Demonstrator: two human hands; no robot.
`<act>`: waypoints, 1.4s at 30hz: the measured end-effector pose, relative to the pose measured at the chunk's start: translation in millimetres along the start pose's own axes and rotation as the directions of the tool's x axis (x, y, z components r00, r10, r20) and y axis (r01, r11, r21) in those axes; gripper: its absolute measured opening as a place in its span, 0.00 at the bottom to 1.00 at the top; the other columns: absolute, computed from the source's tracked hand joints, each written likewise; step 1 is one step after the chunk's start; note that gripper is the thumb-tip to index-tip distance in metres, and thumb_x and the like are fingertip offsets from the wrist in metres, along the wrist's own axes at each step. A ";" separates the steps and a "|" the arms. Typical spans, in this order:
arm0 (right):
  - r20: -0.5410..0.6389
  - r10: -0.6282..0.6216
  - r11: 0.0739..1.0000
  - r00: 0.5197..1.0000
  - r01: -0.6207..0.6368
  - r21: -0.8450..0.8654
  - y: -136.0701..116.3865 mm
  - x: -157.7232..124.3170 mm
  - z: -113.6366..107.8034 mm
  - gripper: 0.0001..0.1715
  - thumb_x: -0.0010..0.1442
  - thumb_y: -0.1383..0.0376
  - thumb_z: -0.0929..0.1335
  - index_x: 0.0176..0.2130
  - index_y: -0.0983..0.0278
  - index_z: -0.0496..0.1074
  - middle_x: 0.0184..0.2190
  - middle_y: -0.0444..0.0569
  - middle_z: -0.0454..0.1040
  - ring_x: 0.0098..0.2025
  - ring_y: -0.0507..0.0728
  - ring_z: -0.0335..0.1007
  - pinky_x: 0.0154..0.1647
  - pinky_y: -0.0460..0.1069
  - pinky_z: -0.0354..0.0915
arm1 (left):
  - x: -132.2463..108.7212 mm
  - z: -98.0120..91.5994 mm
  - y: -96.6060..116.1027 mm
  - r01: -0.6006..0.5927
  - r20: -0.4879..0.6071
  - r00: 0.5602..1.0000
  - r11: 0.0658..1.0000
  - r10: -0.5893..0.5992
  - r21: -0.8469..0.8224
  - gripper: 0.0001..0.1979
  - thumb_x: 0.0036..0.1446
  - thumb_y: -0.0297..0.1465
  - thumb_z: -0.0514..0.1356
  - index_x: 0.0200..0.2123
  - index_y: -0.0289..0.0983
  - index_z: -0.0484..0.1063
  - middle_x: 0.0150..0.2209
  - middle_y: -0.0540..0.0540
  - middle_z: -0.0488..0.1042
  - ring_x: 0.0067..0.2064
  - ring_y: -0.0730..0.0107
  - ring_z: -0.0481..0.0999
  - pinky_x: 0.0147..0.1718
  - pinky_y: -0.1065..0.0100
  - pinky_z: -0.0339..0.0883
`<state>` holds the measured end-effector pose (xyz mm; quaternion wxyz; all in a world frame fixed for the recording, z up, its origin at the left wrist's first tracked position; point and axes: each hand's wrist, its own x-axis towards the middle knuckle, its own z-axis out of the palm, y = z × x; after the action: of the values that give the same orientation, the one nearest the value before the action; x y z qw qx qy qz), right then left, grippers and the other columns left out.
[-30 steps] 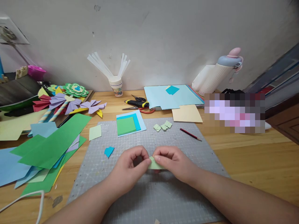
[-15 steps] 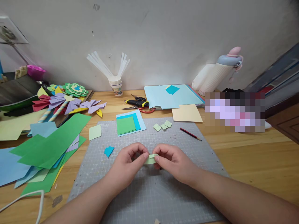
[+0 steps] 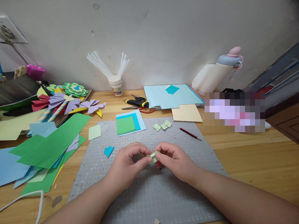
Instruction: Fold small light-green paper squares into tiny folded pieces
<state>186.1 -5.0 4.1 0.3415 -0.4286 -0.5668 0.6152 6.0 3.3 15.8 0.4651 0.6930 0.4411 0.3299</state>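
A small folded piece of light green paper [image 3: 153,156] is held above the grey cutting mat [image 3: 149,199]. My left hand [image 3: 132,160] pinches its left end between thumb and fingers. On its right end, my right hand [image 3: 173,160] closes in the same way. Beyond my hands lie several small folded light green pieces [image 3: 166,125] and a red and black pencil [image 3: 190,134]. To the left rests a little folded blue piece [image 3: 108,151], with a light green square [image 3: 94,132] farther back. Stacked green and blue squares [image 3: 126,125] sit at the mat's far edge.
Coloured sheets [image 3: 53,146] and paper flowers [image 3: 70,102] spread over the left side. At the back are a paper cup [image 3: 116,86] with white strips, a black and yellow cutter [image 3: 136,103], scissors, light blue sheets [image 3: 168,96] and a tumbler [image 3: 219,74]. A white cable [image 3: 42,202] curls near left.
The light green paper has tilted, its right end rising, and its folded edge now stands up more. My left fingers have shifted slightly to the right along it.
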 end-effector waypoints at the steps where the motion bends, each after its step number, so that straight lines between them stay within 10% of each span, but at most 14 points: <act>1: 0.001 0.002 1.000 1.000 -0.002 -0.007 0.1 -0.1 -0.2 0.08 0.58 0.65 0.63 0.28 0.64 0.65 0.22 0.41 0.64 0.26 0.50 0.61 0.28 0.46 0.57 | 0.4 -0.3 0.0 -0.001 0.001 1.000 1.000 0.001 -0.005 0.02 0.52 0.29 0.61 0.29 0.37 0.73 0.31 0.48 0.74 0.35 0.69 0.71 0.37 0.68 0.62; 11: 0.034 -0.138 0.954 0.990 0.142 -0.264 -3.2 -4.8 -1.5 0.11 0.60 0.66 0.61 0.26 0.64 0.65 0.23 0.41 0.64 0.27 0.50 0.59 0.29 0.45 0.56 | 0.9 -1.1 -1.4 0.162 0.079 0.985 0.973 -0.151 -0.162 0.06 0.50 0.33 0.62 0.26 0.36 0.71 0.29 0.49 0.70 0.33 0.69 0.67 0.35 0.68 0.60; 42: 0.017 -0.062 0.987 0.998 0.064 -0.151 -5.0 -6.4 -0.5 0.13 0.60 0.64 0.62 0.24 0.64 0.63 0.22 0.41 0.64 0.27 0.50 0.61 0.30 0.45 0.57 | 0.9 -3.7 -1.6 0.370 0.202 0.928 0.843 -0.314 -0.389 0.09 0.49 0.35 0.65 0.26 0.34 0.74 0.25 0.52 0.69 0.27 0.76 0.62 0.29 0.73 0.55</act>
<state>188.8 -10.0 9.9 0.3237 -0.4314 -0.6271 0.5620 2.7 5.7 15.6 0.6826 0.5064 0.4446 0.2827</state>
